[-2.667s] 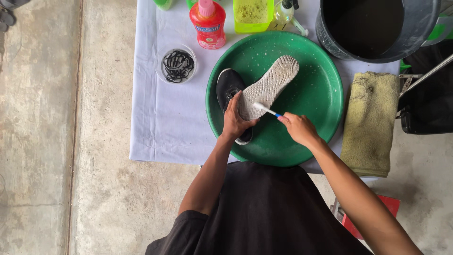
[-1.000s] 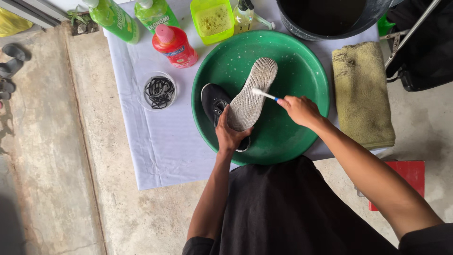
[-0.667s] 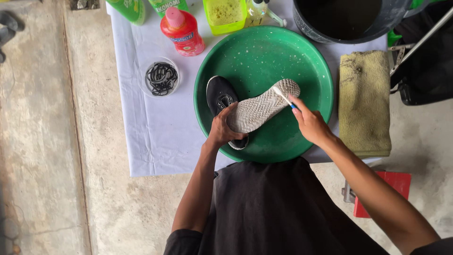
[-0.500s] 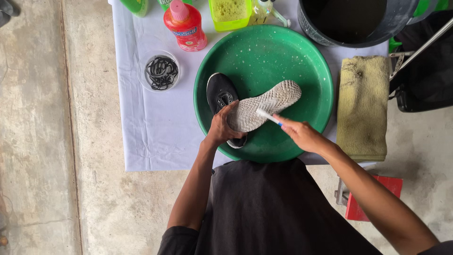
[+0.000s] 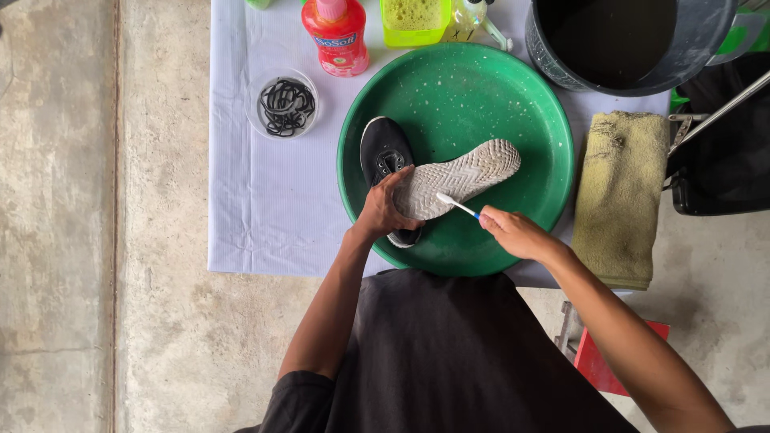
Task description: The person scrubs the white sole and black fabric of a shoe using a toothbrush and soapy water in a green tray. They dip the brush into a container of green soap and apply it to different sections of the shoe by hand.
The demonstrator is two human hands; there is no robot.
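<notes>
A large green basin (image 5: 481, 88) sits on a white-covered table. Inside it lies a black shoe (image 5: 382, 152), and across that a second shoe is turned sole up, its pale grey sole (image 5: 465, 172) facing me. My left hand (image 5: 383, 210) grips the heel end of the upturned shoe. My right hand (image 5: 513, 232) holds a small toothbrush (image 5: 455, 205) with a white and blue handle, its head touching the sole near the heel.
A clear bowl of black laces (image 5: 285, 104), a red bottle (image 5: 337, 32), a yellow-green container (image 5: 414, 18) and a dark bucket (image 5: 626, 40) stand behind the basin. A yellowish towel (image 5: 624, 192) lies to the right. Bare concrete floor (image 5: 104, 240) spreads left; a red stool (image 5: 597, 361) is below right.
The brush has travelled from the toe end of the sole back toward the heel. The upturned shoe has swung from steep to more level. My head view has shifted.
</notes>
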